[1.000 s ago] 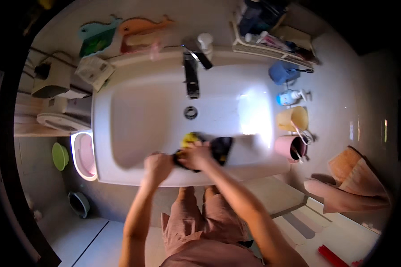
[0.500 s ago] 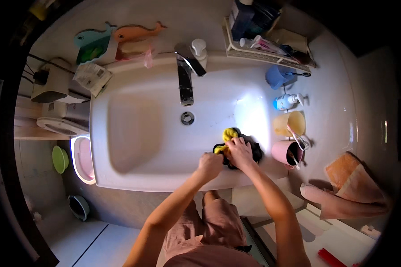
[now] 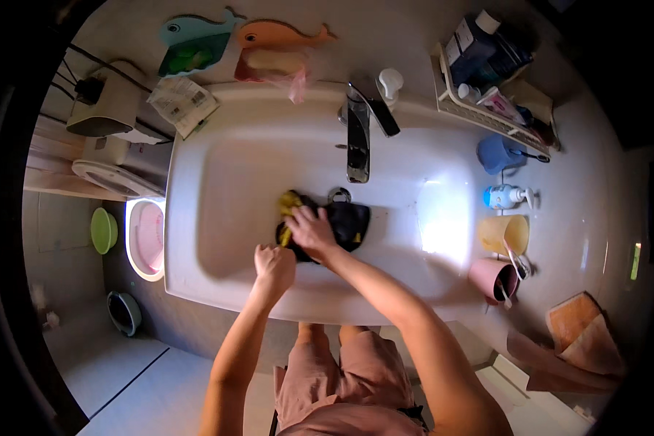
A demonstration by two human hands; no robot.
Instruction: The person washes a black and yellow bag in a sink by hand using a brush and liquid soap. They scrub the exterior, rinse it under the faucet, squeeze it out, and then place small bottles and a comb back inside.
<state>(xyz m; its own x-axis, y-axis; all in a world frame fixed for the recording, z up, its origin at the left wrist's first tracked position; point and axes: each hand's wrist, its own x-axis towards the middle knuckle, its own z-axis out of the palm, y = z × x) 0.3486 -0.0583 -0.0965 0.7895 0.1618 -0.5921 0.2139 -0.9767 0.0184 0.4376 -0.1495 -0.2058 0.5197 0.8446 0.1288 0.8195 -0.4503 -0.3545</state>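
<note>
A bunched black and yellow cloth [image 3: 347,224] lies in the white washbasin [image 3: 229,167], its black part just below the drain [image 3: 339,195]. My right hand [image 3: 312,231] is pressed over the cloth, fingers curled on its yellow part, and the palm side is hidden. Close by on the left, my left hand [image 3: 275,265] is closed in a fist against the cloth's near left edge. What lies inside that fist is mostly covered. Above the drain stands the chrome faucet [image 3: 358,138].
Along the right rim are a blue cup [image 3: 498,152], a pump bottle [image 3: 505,196], a yellow cup [image 3: 512,234] and a pink cup [image 3: 490,280]. A rack of bottles [image 3: 472,109] stands at the back right. Two whale-shaped soap holders [image 3: 280,33] sit behind the basin.
Both hands and the cloth have moved left across the basin, from its right side to beside the drain. The view has shifted too. More of the black cloth now spreads to the right.
</note>
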